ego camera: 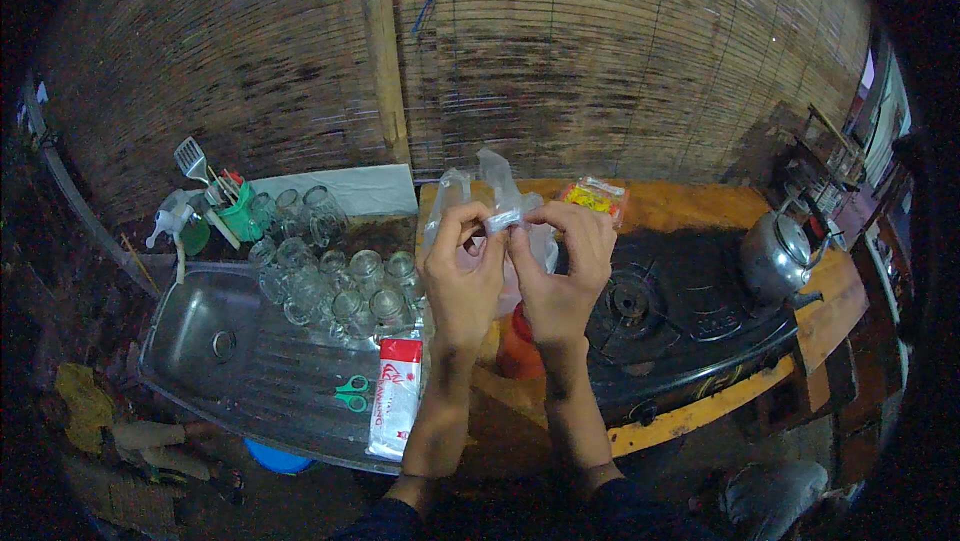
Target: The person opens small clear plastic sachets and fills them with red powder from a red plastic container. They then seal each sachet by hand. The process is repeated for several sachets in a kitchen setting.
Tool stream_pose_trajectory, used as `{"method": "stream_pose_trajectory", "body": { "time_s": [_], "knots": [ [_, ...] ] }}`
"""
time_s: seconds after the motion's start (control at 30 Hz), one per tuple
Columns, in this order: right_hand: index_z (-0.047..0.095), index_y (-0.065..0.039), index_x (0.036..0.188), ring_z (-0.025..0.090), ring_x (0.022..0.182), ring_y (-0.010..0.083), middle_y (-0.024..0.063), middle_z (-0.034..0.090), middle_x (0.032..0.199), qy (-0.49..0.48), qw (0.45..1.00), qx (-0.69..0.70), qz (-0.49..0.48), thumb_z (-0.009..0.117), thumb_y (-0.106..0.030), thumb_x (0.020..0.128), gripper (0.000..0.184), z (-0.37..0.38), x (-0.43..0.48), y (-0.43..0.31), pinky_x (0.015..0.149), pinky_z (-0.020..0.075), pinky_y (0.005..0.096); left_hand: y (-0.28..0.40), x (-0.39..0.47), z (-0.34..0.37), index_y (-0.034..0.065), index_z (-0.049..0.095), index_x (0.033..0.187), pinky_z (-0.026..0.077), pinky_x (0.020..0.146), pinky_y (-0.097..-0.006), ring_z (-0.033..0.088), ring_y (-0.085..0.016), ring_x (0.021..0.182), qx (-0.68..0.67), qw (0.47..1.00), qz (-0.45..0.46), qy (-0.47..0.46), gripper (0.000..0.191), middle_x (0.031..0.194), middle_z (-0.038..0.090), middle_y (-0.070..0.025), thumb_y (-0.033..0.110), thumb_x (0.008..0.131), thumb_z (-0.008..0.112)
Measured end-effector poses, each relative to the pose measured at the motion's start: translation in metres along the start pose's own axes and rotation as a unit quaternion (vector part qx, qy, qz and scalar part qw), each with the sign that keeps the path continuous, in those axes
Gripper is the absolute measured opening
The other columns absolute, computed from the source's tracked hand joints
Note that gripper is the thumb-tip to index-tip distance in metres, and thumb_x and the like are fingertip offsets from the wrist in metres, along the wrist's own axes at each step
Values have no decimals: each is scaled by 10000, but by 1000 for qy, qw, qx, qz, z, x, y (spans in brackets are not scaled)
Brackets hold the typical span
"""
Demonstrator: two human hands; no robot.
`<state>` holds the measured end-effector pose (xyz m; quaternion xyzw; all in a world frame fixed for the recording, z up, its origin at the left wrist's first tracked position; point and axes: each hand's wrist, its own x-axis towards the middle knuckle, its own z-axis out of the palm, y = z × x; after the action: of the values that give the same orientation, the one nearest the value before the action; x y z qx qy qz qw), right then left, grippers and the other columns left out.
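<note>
Between my two hands is a thin clear plastic bag (pixel 501 220), its gathered part pinched at the fingertips and its loose film standing up behind them. My left hand (pixel 463 278) grips it with thumb and forefinger, and my right hand (pixel 568 256) holds it from the other side. Below the hands, partly hidden by my right wrist, is a red-orange container (pixel 519 353). Left of my forearm lies a red and white plastic packet (pixel 396 406) that bears writing. Beside it are green-handled scissors (pixel 352 393). A packet with yellow contents (pixel 594 200) lies beyond my right hand.
Several glass mugs (pixel 300 278) crowd the drainboard of a steel sink (pixel 217 301) at left. Behind them stands a green utensil holder (pixel 238 209). A black gas stove (pixel 697 301) is at right, with a metal kettle (pixel 776 252) on it. A woven bamboo wall (pixel 600 61) closes the back.
</note>
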<state>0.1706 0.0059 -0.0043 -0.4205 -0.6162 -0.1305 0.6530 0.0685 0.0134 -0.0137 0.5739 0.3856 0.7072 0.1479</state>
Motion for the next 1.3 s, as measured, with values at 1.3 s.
{"method": "stream_pose_trajectory", "body": {
  "time_s": [1.3],
  "knots": [
    [666, 22, 1040, 629, 860, 106, 49, 684, 965, -18, 747, 516, 420, 666, -16, 883, 162, 6, -8, 9, 753, 505, 228, -1, -2, 11, 7, 577, 1194, 203, 466, -190, 265, 2, 493, -443, 831, -335, -18, 261, 709, 480, 65, 107, 954, 594]
  ]
}}
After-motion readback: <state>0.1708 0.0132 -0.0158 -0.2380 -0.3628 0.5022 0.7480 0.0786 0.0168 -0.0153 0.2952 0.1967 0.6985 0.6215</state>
